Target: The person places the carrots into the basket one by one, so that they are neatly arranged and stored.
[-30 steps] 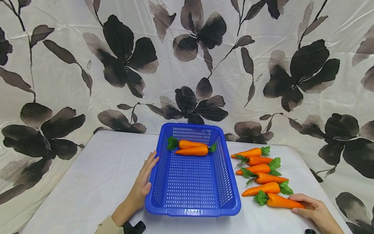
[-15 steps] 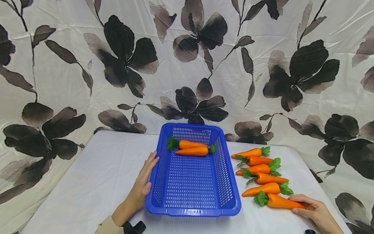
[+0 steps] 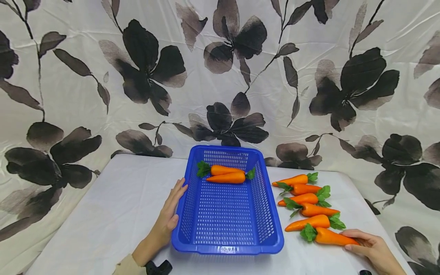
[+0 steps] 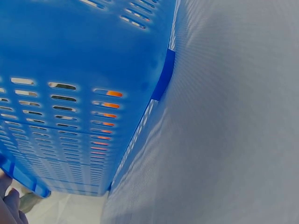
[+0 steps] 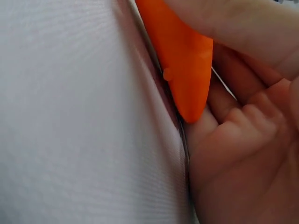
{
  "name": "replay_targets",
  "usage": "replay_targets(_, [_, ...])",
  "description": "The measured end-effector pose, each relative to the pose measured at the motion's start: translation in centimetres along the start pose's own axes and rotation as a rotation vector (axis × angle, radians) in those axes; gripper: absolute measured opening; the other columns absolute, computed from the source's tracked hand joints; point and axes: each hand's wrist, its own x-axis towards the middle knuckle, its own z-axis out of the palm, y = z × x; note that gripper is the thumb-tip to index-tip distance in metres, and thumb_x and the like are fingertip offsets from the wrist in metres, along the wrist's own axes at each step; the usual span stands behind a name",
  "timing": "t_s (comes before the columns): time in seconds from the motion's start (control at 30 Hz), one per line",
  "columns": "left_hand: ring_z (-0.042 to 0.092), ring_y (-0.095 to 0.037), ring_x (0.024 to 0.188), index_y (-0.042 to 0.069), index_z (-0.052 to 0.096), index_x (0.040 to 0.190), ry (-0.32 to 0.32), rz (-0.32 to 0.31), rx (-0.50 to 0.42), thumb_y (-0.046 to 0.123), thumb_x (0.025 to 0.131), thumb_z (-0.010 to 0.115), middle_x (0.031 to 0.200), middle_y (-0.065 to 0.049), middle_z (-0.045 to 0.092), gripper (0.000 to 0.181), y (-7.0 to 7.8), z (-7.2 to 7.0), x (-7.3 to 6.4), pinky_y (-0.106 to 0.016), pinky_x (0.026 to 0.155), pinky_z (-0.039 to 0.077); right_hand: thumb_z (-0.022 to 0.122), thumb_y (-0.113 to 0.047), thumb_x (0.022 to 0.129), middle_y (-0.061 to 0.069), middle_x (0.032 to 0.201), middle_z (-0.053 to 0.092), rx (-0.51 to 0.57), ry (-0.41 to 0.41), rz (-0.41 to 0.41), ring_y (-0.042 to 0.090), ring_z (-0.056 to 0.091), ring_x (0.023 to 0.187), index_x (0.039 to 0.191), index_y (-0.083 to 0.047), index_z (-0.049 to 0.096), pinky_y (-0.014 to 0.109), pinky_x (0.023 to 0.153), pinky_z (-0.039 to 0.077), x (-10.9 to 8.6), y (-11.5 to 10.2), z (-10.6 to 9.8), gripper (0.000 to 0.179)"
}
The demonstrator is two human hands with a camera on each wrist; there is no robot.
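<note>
We have the nearest carrot near the right edge of the counter, tapered end pinched in the fingers of the right hand. Five loose carrots beyond it. Left hand, fingers mostly straight, seemingly touches the blue basket holding two carrots.

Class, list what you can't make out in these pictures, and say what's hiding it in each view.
Head view: lettering on the basket, too small to read.
Head view: part of the basket's far carrot, hidden behind its near carrot.
Head view: the rest of the black object by the right grip, cut off by the bottom edge.
Right wrist view: leaves of the held carrot, cut off by the top edge.
</note>
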Motion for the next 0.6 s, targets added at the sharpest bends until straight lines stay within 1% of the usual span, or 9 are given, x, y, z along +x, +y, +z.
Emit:
replay_targets(0.13, [0.007, -0.041, 0.150, 0.004, 0.029, 0.155, -0.003, -0.003, -0.005, 0.048, 0.102, 0.026, 0.162, -0.021, 0.019, 0.069, 0.0, 0.0, 0.0, -0.037, 0.121, -0.003, 0.076, -0.004, 0.084, -0.013, 0.105, 0.070, -0.009, 0.002, -0.065, -0.008, 0.060, 0.096, 0.118, 0.011, 0.065, 0.011, 0.079, 0.049, -0.2, -0.4, -0.2, 0.039])
replay_targets(0.23, [0.007, -0.041, 0.150, 0.004, 0.029, 0.155, -0.002, 0.001, -0.012, 0.048, 0.103, 0.026, 0.162, -0.021, 0.019, 0.069, 0.0, 0.1, 0.0, -0.036, 0.120, -0.003, 0.076, -0.002, 0.083, -0.014, 0.105, 0.070, -0.024, 0.003, -0.102, -0.008, 0.061, 0.096, 0.116, 0.012, 0.065, 0.012, 0.079, 0.050, -0.4, -1.3, -0.6, 0.038])
replay_targets(0.27, [0.007, -0.041, 0.150, 0.004, 0.029, 0.155, -0.002, 0.002, -0.011, 0.048, 0.103, 0.026, 0.162, -0.021, 0.019, 0.068, 0.0, 0.1, 0.0, -0.035, 0.120, -0.003, 0.077, -0.002, 0.082, -0.013, 0.105, 0.070, -0.030, 0.004, -0.105, -0.007, 0.061, 0.096, 0.117, 0.012, 0.065, 0.012, 0.079, 0.050, -0.4, -1.7, -0.7, 0.039])
replay_targets(0.43, [0.007, -0.043, 0.149, 0.004, 0.029, 0.155, 0.001, 0.002, -0.010, 0.048, 0.103, 0.025, 0.162, -0.021, 0.019, 0.069, 0.0, 0.1, -0.1, -0.037, 0.121, -0.002, 0.080, -0.012, 0.082, -0.014, 0.104, 0.070, -0.039, 0.007, -0.035, -0.005, 0.062, 0.093, 0.121, 0.011, 0.064, 0.016, 0.079, 0.053, -0.4, -4.2, -1.2, 0.048])
replay_targets(0.5, [0.008, -0.044, 0.149, 0.004, 0.029, 0.155, 0.003, 0.003, -0.008, 0.049, 0.103, 0.025, 0.162, -0.021, 0.019, 0.069, -0.1, 0.1, 0.0, -0.036, 0.121, -0.003, 0.079, -0.013, 0.083, -0.017, 0.103, 0.069, -0.047, 0.020, -0.038, -0.004, 0.063, 0.092, 0.120, 0.011, 0.065, 0.017, 0.078, 0.054, -0.3, -5.1, -1.3, 0.047])
replay_targets(0.6, [0.007, -0.044, 0.149, 0.004, 0.029, 0.155, 0.004, 0.002, -0.004, 0.049, 0.103, 0.025, 0.162, -0.021, 0.019, 0.069, -0.1, 0.1, -0.1, -0.034, 0.120, -0.003, 0.077, -0.008, 0.085, -0.020, 0.103, 0.067, -0.038, 0.045, -0.090, -0.002, 0.063, 0.091, 0.118, 0.011, 0.065, 0.018, 0.077, 0.054, -0.1, -6.3, -1.4, 0.041])
